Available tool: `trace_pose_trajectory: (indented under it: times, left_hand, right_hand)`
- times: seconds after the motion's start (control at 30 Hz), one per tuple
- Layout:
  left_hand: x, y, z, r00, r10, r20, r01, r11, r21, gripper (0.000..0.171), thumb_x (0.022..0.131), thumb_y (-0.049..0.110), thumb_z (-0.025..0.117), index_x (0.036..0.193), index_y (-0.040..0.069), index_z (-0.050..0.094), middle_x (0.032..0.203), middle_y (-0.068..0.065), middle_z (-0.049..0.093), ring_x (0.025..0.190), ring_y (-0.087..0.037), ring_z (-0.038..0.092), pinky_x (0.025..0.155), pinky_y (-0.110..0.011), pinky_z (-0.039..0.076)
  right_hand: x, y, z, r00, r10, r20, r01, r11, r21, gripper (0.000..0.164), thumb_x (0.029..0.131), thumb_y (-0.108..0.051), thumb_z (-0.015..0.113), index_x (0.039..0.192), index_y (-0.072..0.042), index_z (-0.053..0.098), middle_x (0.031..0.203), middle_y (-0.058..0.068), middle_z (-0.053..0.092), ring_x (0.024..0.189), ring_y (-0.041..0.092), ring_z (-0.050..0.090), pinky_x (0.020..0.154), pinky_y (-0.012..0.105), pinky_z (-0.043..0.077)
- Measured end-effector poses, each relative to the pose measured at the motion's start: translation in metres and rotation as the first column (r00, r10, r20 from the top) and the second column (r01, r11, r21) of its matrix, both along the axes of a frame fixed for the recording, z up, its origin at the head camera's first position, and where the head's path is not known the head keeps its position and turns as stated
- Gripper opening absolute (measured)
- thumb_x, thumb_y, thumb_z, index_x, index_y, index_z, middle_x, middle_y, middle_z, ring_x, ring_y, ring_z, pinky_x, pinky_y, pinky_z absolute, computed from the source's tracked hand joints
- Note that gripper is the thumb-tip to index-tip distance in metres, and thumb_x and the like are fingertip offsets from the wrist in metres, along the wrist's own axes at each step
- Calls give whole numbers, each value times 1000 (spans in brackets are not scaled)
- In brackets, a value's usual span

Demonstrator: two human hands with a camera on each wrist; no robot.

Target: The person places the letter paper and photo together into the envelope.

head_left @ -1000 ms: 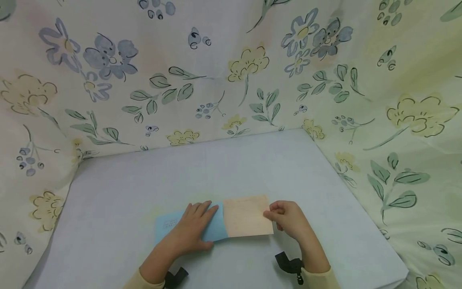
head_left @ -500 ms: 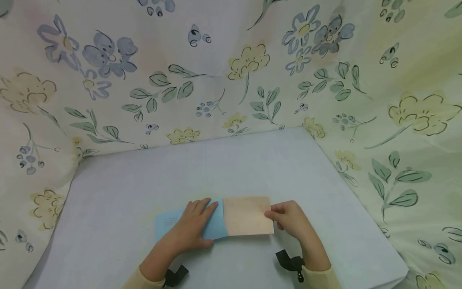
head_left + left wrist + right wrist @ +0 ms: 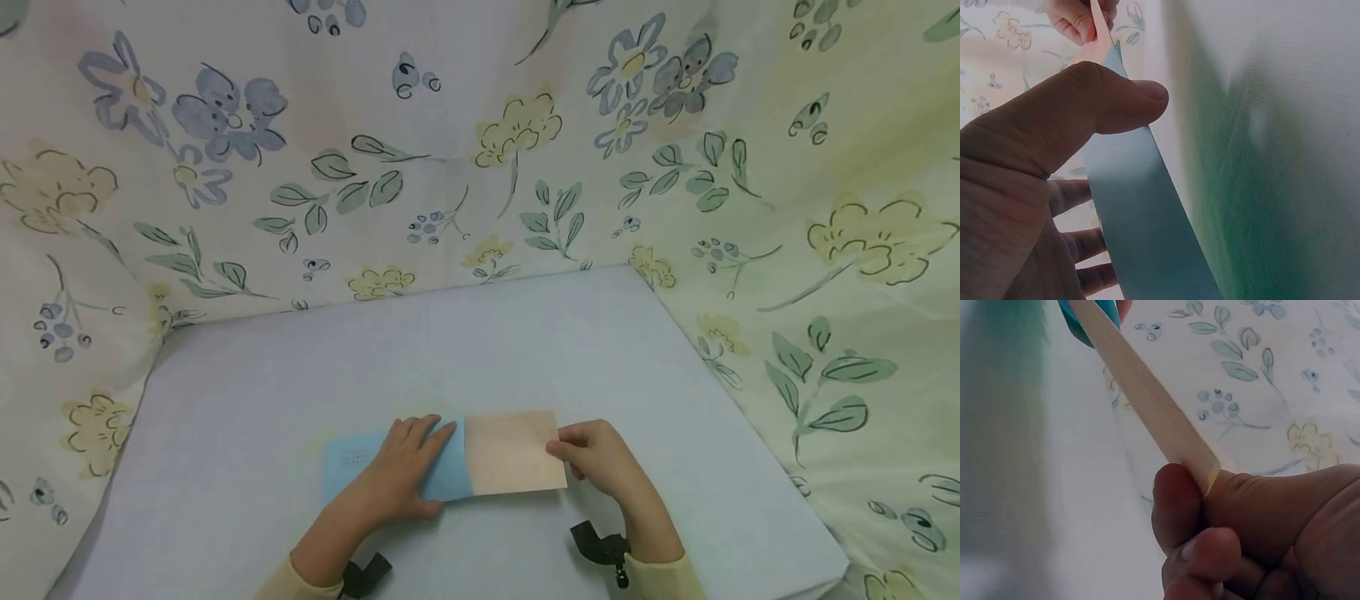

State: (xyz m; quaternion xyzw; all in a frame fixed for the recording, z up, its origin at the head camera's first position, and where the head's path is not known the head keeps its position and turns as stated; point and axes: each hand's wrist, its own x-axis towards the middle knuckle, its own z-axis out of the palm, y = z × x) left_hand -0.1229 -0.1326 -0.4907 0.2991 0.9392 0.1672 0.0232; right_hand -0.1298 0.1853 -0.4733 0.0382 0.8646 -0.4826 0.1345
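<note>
Side by side lie a blue paper sheet [image 3: 450,467] with small print on its left part and a peach paper sheet [image 3: 512,454], meeting along a vertical seam like an opened booklet. My left hand [image 3: 397,475] rests on the blue sheet, fingers spread and thumb reaching past its near edge. In the left wrist view the thumb crosses in front of the blue sheet [image 3: 1141,206], with fingers on its far side. My right hand [image 3: 596,454] pinches the peach sheet's right edge between thumb and index finger. A slightly curled yellowish corner shows there in the right wrist view.
A white cloth-covered table [image 3: 420,358] lies beneath, bounded at the back and sides by a hanging floral curtain [image 3: 450,150]. Black wrist mounts [image 3: 602,546] sit on both wrists, just below the hands.
The peach sheet's right edge shifts slightly with my right hand. My left hand stays on the blue sheet, practically still.
</note>
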Motion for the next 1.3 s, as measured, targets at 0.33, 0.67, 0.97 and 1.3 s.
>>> trace_pose_trajectory:
  times: [0.33, 0.67, 0.97, 1.3]
  left_hand:
    - [2, 0, -1, 1000, -9, -5, 9, 1000, -2, 108, 69, 41, 92, 156, 6, 40, 155, -20, 39, 138, -39, 38, 115, -65, 26]
    - [4, 0, 0, 1000, -2, 8, 2, 1000, -4, 108, 69, 40, 93, 157, 7, 39, 156, -19, 38, 140, -38, 36, 116, -65, 24]
    - [4, 0, 1, 1000, 3, 21, -3, 1000, -26, 108, 70, 39, 93, 157, 7, 38, 156, -18, 37, 140, -38, 35, 117, -64, 23]
    - [-1, 0, 1, 999, -26, 29, 26, 1000, -1, 111, 70, 41, 93, 159, 8, 35, 157, -17, 35, 140, -35, 35, 118, -59, 23]
  right_hand:
    - [0, -6, -6, 999, 41, -16, -43, 991, -123, 19, 95, -10, 72, 104, 6, 75, 59, 4, 60, 55, 16, 58, 56, 31, 52]
    - [2, -11, -5, 999, 42, -23, -45, 987, -153, 21, 94, -10, 72, 106, 7, 75, 62, 5, 64, 54, 17, 60, 55, 31, 53]
    - [1, -9, -4, 990, 141, -18, -141, 959, -244, 32, 97, -14, 70, 118, 9, 69, 74, 10, 72, 61, 22, 67, 60, 36, 57]
    - [-2, -3, -1, 980, 197, -16, -193, 940, -280, 29, 99, -6, 65, 118, 15, 67, 88, 15, 76, 72, 27, 74, 67, 39, 60]
